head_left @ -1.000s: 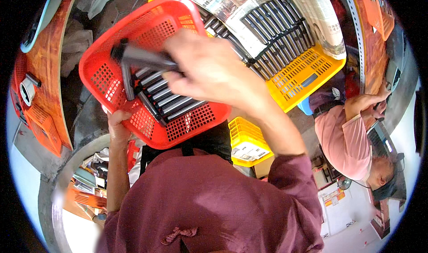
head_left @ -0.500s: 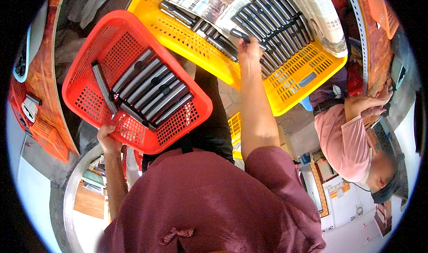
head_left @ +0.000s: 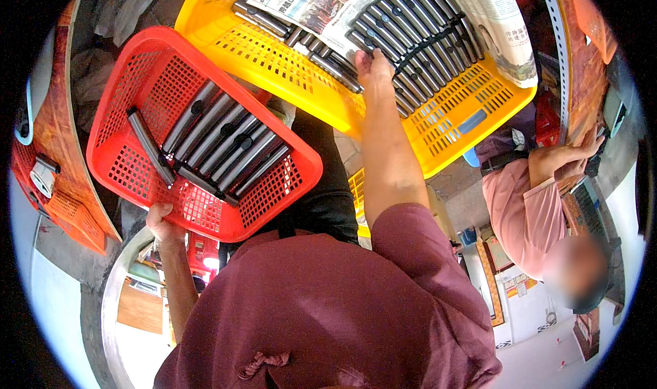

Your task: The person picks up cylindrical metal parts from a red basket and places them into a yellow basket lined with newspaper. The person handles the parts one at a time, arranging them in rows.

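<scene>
My left hand (head_left: 161,222) grips the near rim of a red plastic basket (head_left: 147,81) and holds it up, tilted. Several grey metal tubes (head_left: 219,146) lie side by side in it, and one more lies crosswise at their left. My right hand (head_left: 373,64) reaches forward into a large yellow plastic basket (head_left: 465,115). Its fingers are curled around one of the many dark metal tubes (head_left: 428,43) stacked there. Newspaper sheets (head_left: 308,2) cover part of that stack.
A person in a pink shirt (head_left: 527,211) sits at the right, hands on a device at a desk. A smaller yellow basket (head_left: 356,187) shows below, between the two baskets. Orange wooden furniture (head_left: 58,163) stands at the left.
A second ago my right hand was over the red basket laying tubes in it. It has since moved to the yellow basket and rests on the tubes there. The red basket has dropped lower left.
</scene>
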Demonstrator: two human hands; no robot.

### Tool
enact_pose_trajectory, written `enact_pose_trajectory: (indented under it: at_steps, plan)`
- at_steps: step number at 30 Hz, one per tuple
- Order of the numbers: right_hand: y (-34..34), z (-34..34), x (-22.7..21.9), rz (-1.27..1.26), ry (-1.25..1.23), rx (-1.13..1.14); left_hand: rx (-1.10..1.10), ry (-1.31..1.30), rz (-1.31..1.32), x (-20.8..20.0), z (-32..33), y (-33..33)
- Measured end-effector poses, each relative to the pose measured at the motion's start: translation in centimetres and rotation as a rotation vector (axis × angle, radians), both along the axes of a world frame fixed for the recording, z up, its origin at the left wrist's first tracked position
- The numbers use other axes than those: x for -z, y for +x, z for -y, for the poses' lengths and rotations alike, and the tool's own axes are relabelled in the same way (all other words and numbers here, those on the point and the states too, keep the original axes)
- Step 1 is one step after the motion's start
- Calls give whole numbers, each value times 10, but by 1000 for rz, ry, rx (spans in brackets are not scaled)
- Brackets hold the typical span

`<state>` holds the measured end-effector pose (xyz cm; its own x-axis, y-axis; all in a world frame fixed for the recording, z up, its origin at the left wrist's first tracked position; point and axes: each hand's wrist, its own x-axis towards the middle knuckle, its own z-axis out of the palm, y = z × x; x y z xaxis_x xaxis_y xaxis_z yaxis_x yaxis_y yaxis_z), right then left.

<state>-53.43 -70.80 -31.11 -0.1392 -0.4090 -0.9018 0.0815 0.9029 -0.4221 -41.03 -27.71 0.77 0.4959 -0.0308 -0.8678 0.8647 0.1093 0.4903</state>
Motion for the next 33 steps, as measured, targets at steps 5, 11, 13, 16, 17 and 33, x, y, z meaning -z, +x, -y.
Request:
enact_pose_trajectory:
  at_steps: [5,11,13,16,17,33]
  plan:
    - [-1,4,-14,-32,118,-197,32,-31,13,3,-6,-2]
    - [-4,0,-29,-96,105,-492,-57,-92,40,1,10,-1]
    - [-7,-1,-36,-105,115,-599,-62,-70,49,-1,15,0]
    - [-9,-1,-39,-186,101,-813,-80,-37,47,3,3,-4]
    - [-8,-3,-44,-204,79,-891,-88,-25,44,5,-3,-6]
    - [62,59,-67,-650,-1406,-2723,-134,-25,3,7,-3,-11]
